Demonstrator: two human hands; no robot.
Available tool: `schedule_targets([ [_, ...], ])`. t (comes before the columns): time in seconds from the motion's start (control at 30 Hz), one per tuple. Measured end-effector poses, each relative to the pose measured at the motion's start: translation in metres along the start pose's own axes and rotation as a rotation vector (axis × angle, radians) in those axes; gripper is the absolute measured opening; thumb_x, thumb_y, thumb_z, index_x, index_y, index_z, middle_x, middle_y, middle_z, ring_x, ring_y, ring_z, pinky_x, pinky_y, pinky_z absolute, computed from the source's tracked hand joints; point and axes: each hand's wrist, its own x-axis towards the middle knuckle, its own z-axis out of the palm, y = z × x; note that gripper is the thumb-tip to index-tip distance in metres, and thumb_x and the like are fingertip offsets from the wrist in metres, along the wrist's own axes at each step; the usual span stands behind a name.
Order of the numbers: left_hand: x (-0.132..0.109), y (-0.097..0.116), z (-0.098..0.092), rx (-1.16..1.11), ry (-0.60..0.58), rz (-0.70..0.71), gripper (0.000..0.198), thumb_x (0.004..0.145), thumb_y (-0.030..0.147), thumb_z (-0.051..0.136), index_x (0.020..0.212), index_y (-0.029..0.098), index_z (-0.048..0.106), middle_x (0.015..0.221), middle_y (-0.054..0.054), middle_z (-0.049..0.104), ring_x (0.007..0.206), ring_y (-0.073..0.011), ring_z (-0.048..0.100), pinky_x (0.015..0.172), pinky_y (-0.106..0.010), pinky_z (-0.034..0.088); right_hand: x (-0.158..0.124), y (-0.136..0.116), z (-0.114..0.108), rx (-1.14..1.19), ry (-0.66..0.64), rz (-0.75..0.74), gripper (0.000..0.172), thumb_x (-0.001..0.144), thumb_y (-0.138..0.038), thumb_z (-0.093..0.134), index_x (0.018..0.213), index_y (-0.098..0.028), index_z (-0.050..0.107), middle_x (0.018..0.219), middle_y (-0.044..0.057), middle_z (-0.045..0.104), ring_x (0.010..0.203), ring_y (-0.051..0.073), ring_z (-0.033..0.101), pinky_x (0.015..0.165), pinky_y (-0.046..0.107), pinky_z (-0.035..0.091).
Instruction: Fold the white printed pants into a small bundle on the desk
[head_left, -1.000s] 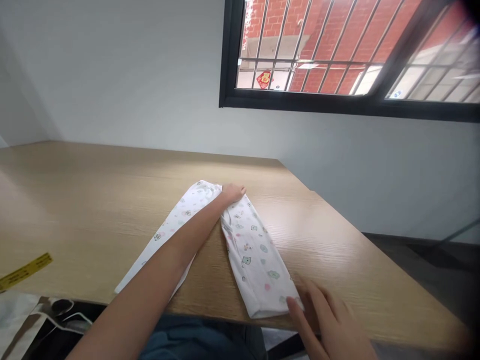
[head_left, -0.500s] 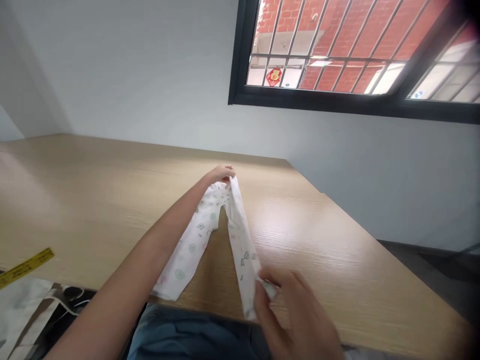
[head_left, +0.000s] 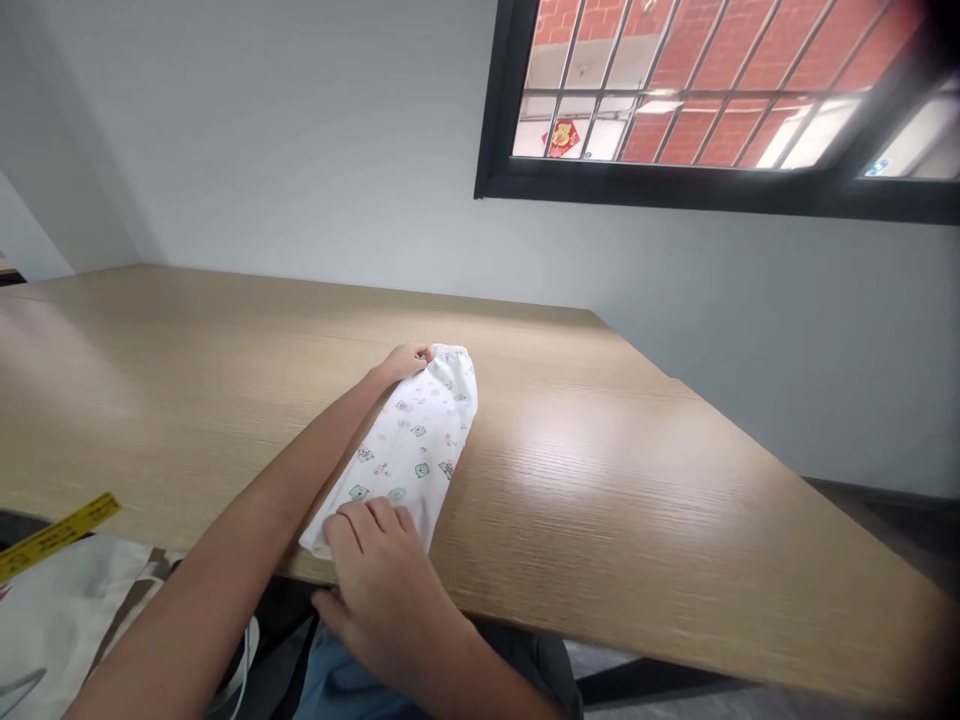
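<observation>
Printed white baby trousers [head_left: 411,445] lie on the wood-grain tabletop [head_left: 600,480] at about 7 o'clock from the middle of my view, slanting away from me toward the right, with their near end close to the table's front edge. As far as I can see, they are laid up into one narrow, smooth band with a single layer of green and pink motifs on top. The band lies at full length, with no fold across it.

My hands are apart, one at each end. My left hand [head_left: 403,362] sits at the gathered elastic edge [head_left: 450,352] at the far end, though I can't tell whether it is pinching the cloth. My right hand [head_left: 382,580] lies over the near end, its fingers [head_left: 367,520] spread on the fabric, not clamping.

I can read no brand or label on the cloth. The yellow measuring strip [head_left: 56,535] at 8 o'clock, beside a white tote bag [head_left: 52,620], has markings too small to read, as does the red paper ornament [head_left: 562,137] seen through the barred window [head_left: 675,190] at 1 o'clock.
</observation>
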Motion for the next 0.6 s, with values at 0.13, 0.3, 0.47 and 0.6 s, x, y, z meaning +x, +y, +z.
schedule_targets([
  [0.13, -0.003, 0.009, 0.015, 0.038, 0.083, 0.07, 0.027, 0.088, 0.032, 0.05, 0.108, 0.014, 0.054, 0.109, -0.007, 0.055, 0.093, -0.0186, 0.056, 0.08, -0.038, 0.048, -0.032, 0.017, -0.026, 0.096, -0.104, 0.082, 0.018, 0.078, -0.007, 0.05, 0.092, -0.017, 0.051, 0.099, 0.005, 0.054, 0.089, 0.021, 0.046, 0.078, 0.035, 0.043],
  [0.3, -0.018, 0.025, 0.028, 0.061, 0.127, 0.184, 0.026, 0.088, 0.032, 0.05, 0.107, 0.015, 0.054, 0.109, -0.008, 0.055, 0.094, -0.0184, 0.055, 0.082, -0.039, 0.047, -0.081, 0.036, -0.049, 0.301, -0.05, 0.211, 0.032, 0.068, 0.002, 0.046, 0.088, -0.022, 0.055, 0.093, -0.001, 0.057, 0.089, 0.015, 0.05, 0.078, 0.025, 0.043],
  [0.47, -0.057, 0.049, 0.026, 0.066, 0.132, 0.334, 0.028, 0.091, 0.027, 0.042, 0.114, 0.017, 0.053, 0.129, -0.01, 0.044, 0.12, -0.024, 0.038, 0.102, -0.048, 0.027, -0.092, 0.046, -0.065, 0.319, 0.129, 0.125, 0.025, 0.075, -0.018, 0.053, 0.099, -0.021, 0.058, 0.096, 0.004, 0.061, 0.086, 0.016, 0.057, 0.075, 0.026, 0.05],
  [0.6, -0.112, 0.079, 0.029, 0.074, -0.13, 0.586, 0.033, 0.093, 0.029, 0.034, 0.121, 0.029, 0.051, 0.135, 0.003, 0.042, 0.125, -0.0163, 0.034, 0.106, -0.033, 0.022, -0.072, 0.064, -0.073, 0.152, 0.144, 0.28, 0.031, 0.089, -0.026, 0.04, 0.116, -0.016, 0.053, 0.118, 0.01, 0.055, 0.11, 0.02, 0.051, 0.09, 0.034, 0.046],
])
